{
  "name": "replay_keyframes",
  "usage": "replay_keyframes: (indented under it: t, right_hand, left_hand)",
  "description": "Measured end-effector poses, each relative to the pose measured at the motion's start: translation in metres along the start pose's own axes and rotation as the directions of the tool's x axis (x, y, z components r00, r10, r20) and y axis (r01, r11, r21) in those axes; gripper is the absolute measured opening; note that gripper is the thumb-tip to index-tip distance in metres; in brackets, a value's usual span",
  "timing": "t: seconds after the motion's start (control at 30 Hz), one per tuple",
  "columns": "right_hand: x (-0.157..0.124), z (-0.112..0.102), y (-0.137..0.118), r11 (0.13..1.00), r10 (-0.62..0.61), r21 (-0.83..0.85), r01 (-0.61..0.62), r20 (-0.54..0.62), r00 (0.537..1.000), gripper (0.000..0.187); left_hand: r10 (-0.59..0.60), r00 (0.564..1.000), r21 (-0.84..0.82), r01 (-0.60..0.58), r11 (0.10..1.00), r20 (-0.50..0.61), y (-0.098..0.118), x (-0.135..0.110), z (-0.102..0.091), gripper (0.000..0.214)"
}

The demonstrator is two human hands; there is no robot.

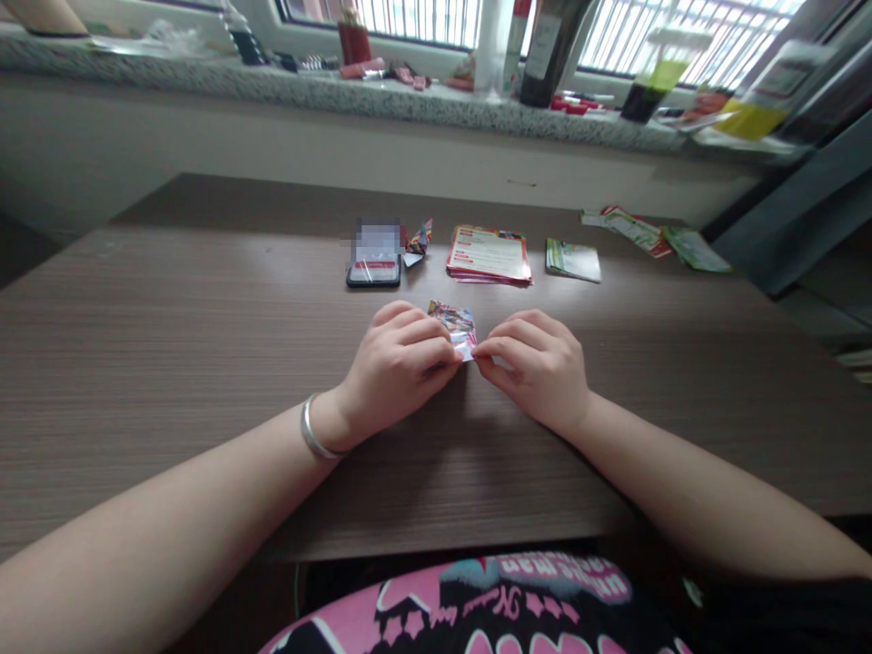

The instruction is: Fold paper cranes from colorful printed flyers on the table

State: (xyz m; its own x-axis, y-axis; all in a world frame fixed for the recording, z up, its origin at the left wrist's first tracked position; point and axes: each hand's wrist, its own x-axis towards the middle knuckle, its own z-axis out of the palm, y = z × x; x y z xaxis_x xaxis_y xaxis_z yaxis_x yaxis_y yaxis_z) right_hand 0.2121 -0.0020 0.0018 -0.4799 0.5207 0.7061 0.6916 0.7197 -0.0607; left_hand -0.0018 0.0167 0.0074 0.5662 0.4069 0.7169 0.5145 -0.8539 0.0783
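Note:
A small, shiny, colourfully printed piece of paper (458,322) is held just above the middle of the desk (204,363). My left hand (403,356) grips its left side and lower corner with closed fingers, covering part of it. At the lower right corner, my right hand (535,363) pinches the paper between thumb and forefinger. Beyond my hands lie a stack of red-edged printed cards (489,254) and a smaller stack of greenish cards (572,261). A folded paper piece (419,240) with a colourful print stands beside a dark-framed phone (374,272).
Several green and red printed slips (637,230) lie at the desk's far right corner. Behind the desk, a speckled stone windowsill (286,86) carries bottles, a red jar (353,38) and small items. A grey curtain (797,209) hangs at the right.

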Motion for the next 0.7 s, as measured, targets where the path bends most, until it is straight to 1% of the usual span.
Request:
replay_keyframes:
  t: [0.17, 0.3, 0.53, 0.7]
  right_hand:
    - [-0.0009, 0.0023, 0.0016, 1.0, -0.005, -0.024, 0.005, 0.024, 1.0, 0.007]
    - [-0.0013, 0.0039, 0.0013, 0.999, 0.001, -0.042, 0.0, 0.026, 1.0, 0.009]
    - [-0.0017, 0.0073, 0.0042, 0.997, 0.008, -0.074, -0.004, 0.065, 0.998, 0.011]
    - [-0.0006, 0.0097, 0.008, 0.998, 0.024, -0.066, -0.019, 0.069, 0.997, 0.014]
  left_hand:
    - [0.01, 0.999, -0.008, -0.009, 1.0, 0.032, 0.0008, 0.0001, -0.0003, 0.02]
    - [0.023, 0.999, -0.001, -0.023, 1.0, 0.029, 0.0012, 0.0004, -0.0001, 0.02]
    - [0.038, 0.999, -0.001, -0.038, 0.999, 0.035, 0.0014, 0.0004, -0.0006, 0.021]
    - [0.051, 0.998, -0.002, -0.05, 0.999, 0.042, 0.0021, 0.0006, -0.0014, 0.022]
